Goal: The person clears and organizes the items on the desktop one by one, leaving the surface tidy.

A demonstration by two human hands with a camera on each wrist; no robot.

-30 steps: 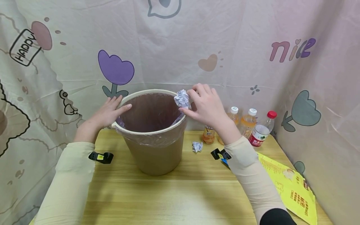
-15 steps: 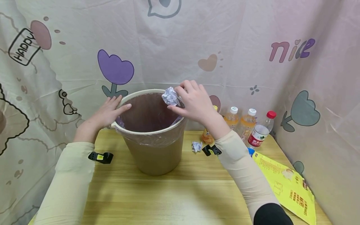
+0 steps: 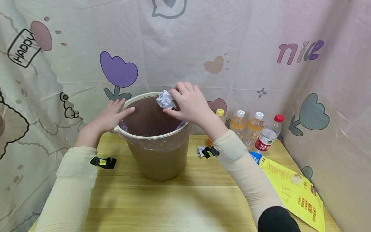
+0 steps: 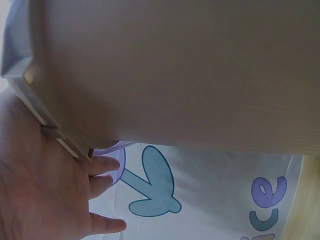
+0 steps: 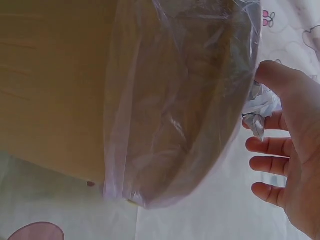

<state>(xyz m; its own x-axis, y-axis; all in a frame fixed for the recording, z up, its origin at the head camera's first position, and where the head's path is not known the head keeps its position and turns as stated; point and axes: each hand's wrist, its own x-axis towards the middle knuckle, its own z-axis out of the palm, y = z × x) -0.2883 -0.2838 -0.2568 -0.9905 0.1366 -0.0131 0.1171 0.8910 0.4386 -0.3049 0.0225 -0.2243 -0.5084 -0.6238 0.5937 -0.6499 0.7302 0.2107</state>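
Note:
A brown trash can [image 3: 157, 161] lined with a clear plastic bag [image 5: 170, 110] stands on the wooden table. My left hand [image 3: 108, 117] rests on the left side of its rim, fingers fairly straight; the left wrist view shows the palm [image 4: 40, 180] against the rim from outside. Over the can's mouth, my right hand [image 3: 188, 101] pinches a crumpled white paper ball [image 3: 166, 99] between thumb and fingers. In the right wrist view the paper ball [image 5: 262, 105] is partly hidden behind the bagged rim. A second crumpled paper ball [image 3: 200, 151] lies on the table, partly covered by the right wrist camera.
Several plastic bottles stand at the back right, among them a red-capped bottle [image 3: 268, 135] and a white-capped one [image 3: 255, 129]. A yellow packet [image 3: 292, 190] lies along the table's right side. A printed curtain [image 3: 179, 48] hangs behind the table [image 3: 174, 206].
My right hand has moved left with the paper ball, from the can's right rim to over its opening. The left hand has stayed on the rim.

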